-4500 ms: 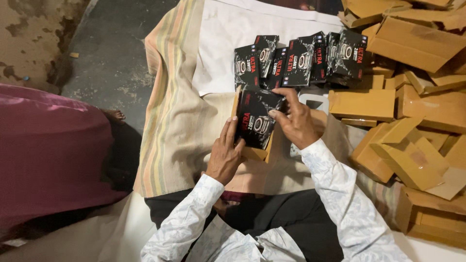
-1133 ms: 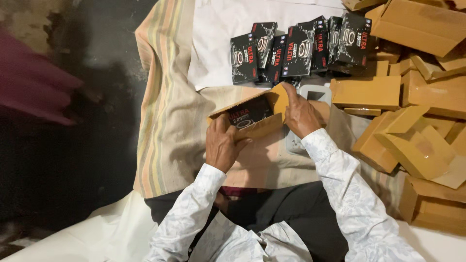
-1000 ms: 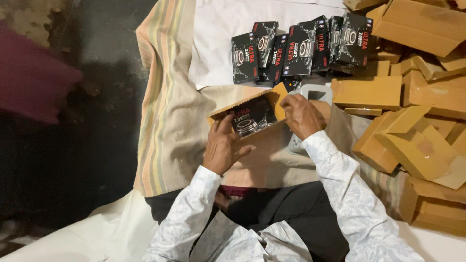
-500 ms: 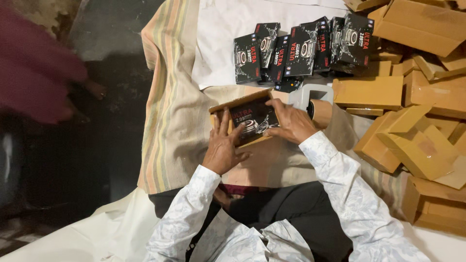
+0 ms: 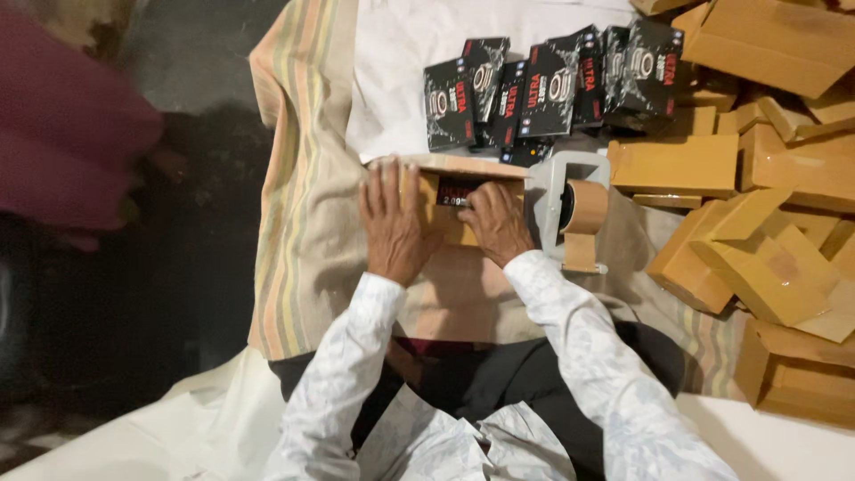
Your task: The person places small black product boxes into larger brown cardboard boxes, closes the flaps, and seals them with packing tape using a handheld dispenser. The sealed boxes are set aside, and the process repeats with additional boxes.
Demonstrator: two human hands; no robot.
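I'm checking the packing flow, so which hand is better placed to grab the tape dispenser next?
Probably the right hand: it rests on the cardboard box directly beside the tape dispenser, which stands to its right. The left hand lies flat on the box's far side.

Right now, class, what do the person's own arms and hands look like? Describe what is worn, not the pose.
Both arms are in long, loose sleeves of pale whitish fabric with a faint mottled grey-blue pattern, reaching to the wrists. The left hand and right hand are bare: no gloves, and no rings or watch that I can make out.
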